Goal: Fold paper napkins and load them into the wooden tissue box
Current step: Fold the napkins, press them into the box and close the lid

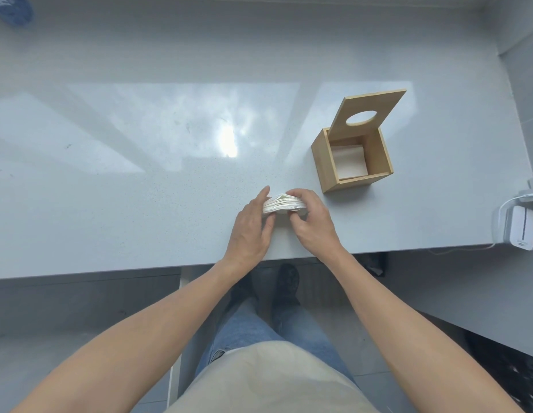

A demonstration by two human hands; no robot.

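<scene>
- Pinching from both ends, the fingers point(295, 193) of the 2 hands close on a small stack of white paper napkins point(284, 204), its edges fanned toward the camera.
- The left hand point(251, 231) presses flat against the stack's left end, fingers extended and thumb underneath near the counter.
- The right hand point(314, 220) curls over the stack's right end, fingers hooked across the top edge and thumb tucked below.
- The stack sits low over the counter, near its front edge; whether it touches the surface cannot be told.
- The wooden tissue box point(324, 165) stands just beyond and to the right of the right hand, apart from it, its top open.
- The box's lid point(375, 104), with 1 round hole, leans upward from the far rim.
- A white napkin point(348, 162) lies flat on the bottom inside the box.
- The pale grey counter point(140, 189) carries a white charger with a cable point(521, 231) at its right edge.
</scene>
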